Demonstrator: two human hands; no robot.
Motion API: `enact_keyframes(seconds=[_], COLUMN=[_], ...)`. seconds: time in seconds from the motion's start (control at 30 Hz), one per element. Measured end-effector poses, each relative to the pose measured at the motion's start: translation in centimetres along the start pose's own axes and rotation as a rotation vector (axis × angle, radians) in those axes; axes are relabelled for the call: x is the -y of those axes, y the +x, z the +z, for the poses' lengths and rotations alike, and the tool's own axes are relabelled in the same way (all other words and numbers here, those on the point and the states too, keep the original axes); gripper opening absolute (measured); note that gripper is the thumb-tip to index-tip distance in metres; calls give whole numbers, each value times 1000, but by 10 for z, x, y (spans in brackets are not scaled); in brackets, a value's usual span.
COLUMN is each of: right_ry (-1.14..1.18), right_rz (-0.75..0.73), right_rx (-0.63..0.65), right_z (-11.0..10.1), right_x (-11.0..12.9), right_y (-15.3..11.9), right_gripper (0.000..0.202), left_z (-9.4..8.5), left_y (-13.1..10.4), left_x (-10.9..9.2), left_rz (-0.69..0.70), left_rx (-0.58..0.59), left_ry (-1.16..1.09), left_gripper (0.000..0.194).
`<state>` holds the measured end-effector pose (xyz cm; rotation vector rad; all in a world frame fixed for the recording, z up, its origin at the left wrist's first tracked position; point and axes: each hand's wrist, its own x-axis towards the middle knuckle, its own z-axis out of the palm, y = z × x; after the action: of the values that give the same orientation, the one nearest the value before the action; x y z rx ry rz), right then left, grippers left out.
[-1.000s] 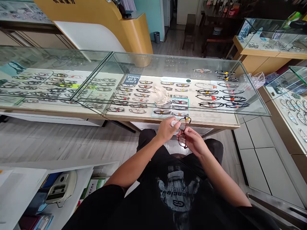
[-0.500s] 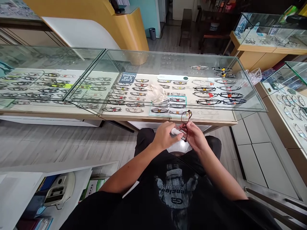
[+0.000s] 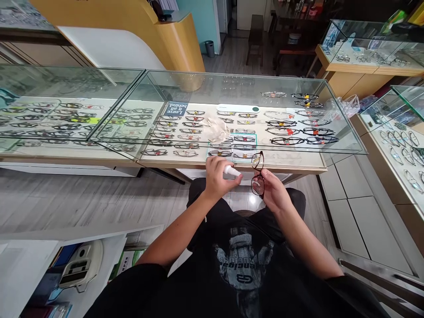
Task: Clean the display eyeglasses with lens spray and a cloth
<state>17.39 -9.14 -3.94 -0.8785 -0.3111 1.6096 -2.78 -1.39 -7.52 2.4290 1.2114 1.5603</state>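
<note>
In my left hand [image 3: 217,177] is a small white bottle [image 3: 232,170], its narrow tip pointing right toward the glasses. My fingers close around it. A pair of dark-rimmed eyeglasses [image 3: 258,184] is pinched by my right hand [image 3: 275,191] near the bridge, one lens above the other. Both hands hover above my lap, just in front of the display case's front edge. A gap separates the bottle from the lenses. Behind them, a crumpled cream cloth [image 3: 216,129] lies on the glass top of the display case [image 3: 291,163].
Rows of eyeglass frames [image 3: 286,141] fill the case under the glass. Another glass case [image 3: 402,145] stands at the right. At lower left, an open shelf [image 3: 111,251] holds a beige device [image 3: 81,267] and boxes. A stool-like bench [image 3: 255,33] stands at the back.
My left hand has drawn the bottle away from the lens, up and to the left. The glasses have turned so that both lenses face me more fully.
</note>
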Motion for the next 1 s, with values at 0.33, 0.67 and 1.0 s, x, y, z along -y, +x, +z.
enact_keyframes(seconds=[0.33,0.67,1.0], right_ry=[12,9,21], right_rz=[144,143,171], right_rx=[90,95,72], right_z=[14,18,18], right_x=[-14,-19,-22], right_y=[-13,-16,-16], right_gripper=[30,33,35], left_z=[33,36,37], left_y=[-16,-13,-12], left_x=[23,13,12], left_rz=[28,91,145], left_rx=[-146,-282,-319], left_ry=[119,124,79], left_gripper=[64,59,60])
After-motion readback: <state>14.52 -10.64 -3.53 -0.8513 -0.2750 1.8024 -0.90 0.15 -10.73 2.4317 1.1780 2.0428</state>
